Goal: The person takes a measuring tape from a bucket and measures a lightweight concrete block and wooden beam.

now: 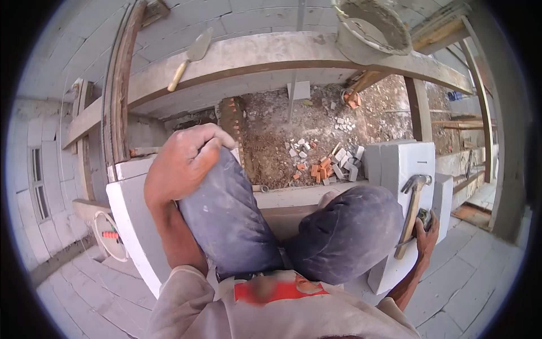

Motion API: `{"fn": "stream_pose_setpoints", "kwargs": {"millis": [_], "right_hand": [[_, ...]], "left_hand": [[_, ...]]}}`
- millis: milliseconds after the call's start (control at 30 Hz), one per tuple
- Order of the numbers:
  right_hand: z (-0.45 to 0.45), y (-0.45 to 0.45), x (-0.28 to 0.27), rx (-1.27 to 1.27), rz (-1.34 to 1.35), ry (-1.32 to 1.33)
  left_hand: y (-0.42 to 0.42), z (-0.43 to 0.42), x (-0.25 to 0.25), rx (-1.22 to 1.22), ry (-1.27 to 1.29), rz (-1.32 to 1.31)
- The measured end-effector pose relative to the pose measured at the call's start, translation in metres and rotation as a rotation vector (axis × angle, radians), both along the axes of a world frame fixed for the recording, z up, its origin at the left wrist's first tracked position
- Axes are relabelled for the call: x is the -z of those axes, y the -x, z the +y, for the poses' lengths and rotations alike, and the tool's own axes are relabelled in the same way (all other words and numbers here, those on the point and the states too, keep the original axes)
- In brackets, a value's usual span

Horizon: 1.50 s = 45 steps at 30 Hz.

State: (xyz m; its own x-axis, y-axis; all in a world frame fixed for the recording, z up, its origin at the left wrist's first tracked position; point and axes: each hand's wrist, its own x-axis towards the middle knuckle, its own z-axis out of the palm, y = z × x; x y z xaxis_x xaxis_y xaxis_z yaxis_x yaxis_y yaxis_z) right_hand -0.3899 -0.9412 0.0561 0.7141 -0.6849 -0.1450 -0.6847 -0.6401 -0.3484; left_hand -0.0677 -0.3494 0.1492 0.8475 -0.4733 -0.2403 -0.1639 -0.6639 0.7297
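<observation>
My left hand (183, 161) rests on my raised knee, its fingers curled over the dusty dark trousers (226, 209), with no object visible in it. At the right, my right hand (427, 230) is closed around a small dark object (422, 217), perhaps a tape measure, beside the white blocks. Next to it a hammer (414, 206) with a wooden handle lies on a white block (424, 155), its metal head pointing away from me. A thin strip sticks out near the lower end of the hammer's handle.
A beam (254, 53) crosses ahead, bearing a trowel (192, 59) and a mortar bucket (372, 34). Broken bricks (324, 168) and rubble lie on the ground below. White blocks (132, 226) stand at the left, near a round white-rimmed object (109, 237).
</observation>
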Motion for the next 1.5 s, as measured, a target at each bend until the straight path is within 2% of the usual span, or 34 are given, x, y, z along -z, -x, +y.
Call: {"fn": "stream_pose_setpoints", "kwargs": {"millis": [67,200,367,467,500,533,600,700,833,867,933,1000,1033,1133,1233,1333,1467,1500], "right_hand": [[-0.008,-0.002,0.0,0.0,0.049,-0.001],[-0.039,0.005,0.021,0.0,0.055,0.084],[-0.054,-0.006,-0.005,0.142,0.006,-0.037],[-0.063,-0.024,-0.032,0.347,-0.403,-0.335],[-0.093,-0.022,-0.03,0.368,-0.564,-0.372],[-0.082,-0.041,-0.046,0.345,-0.719,-0.614],[0.01,-0.096,-0.097,0.227,-0.865,-0.933],[0.027,-0.155,-0.098,0.07,-0.876,-0.972],[0.086,-0.241,-0.101,-0.352,-0.485,-1.012],[0.121,-0.263,-0.107,-0.461,-0.36,-0.999],[0.217,-0.295,-0.119,-0.651,-0.285,-1.089],[0.281,-0.319,-0.128,-0.758,-0.192,-1.057],[0.308,-0.33,-0.133,-0.84,-0.156,-1.058],[0.384,-0.358,-0.148,-1.031,-0.111,-1.04],[0.459,-0.366,-0.172,-1.17,-0.123,-1.009],[0.507,-0.375,-0.18,-1.338,-0.188,-0.911],[0.54,-0.392,-0.194,-1.683,-0.132,-0.829],[0.546,-0.399,-0.201,-1.809,-0.124,-0.706]], "left_hand": [[0.004,0.005,0.013,-0.033,0.095,-0.054],[0.007,0.009,0.013,-0.061,0.052,-0.072],[0.016,0.019,0.014,-0.101,0.077,-0.093],[0.02,0.025,0.017,-0.097,0.127,-0.113],[0.021,0.027,0.017,-0.099,0.148,-0.129],[0.023,0.027,0.017,-0.102,0.168,-0.145],[0.026,0.027,0.018,-0.108,0.204,-0.173],[0.029,0.027,0.018,-0.116,0.241,-0.186],[0.04,0.032,0.011,-0.132,0.284,-0.189],[0.043,0.034,0.01,-0.138,0.298,-0.202],[0.046,0.038,0.007,-0.133,0.313,-0.191],[0.05,0.043,0.01,-0.161,0.38,-0.216],[0.05,0.049,0.002,-0.13,0.35,-0.121],[0.058,0.037,0.024,-0.45,0.59,-0.407],[0.055,0.052,0.022,-0.432,0.897,-0.17],[0.065,0.064,0.008,-0.377,1.59,-0.174],[0.058,0.075,0.013,-0.559,1.652,-0.257],[0.065,0.082,0.009,-0.653,1.572,-0.15]]}}
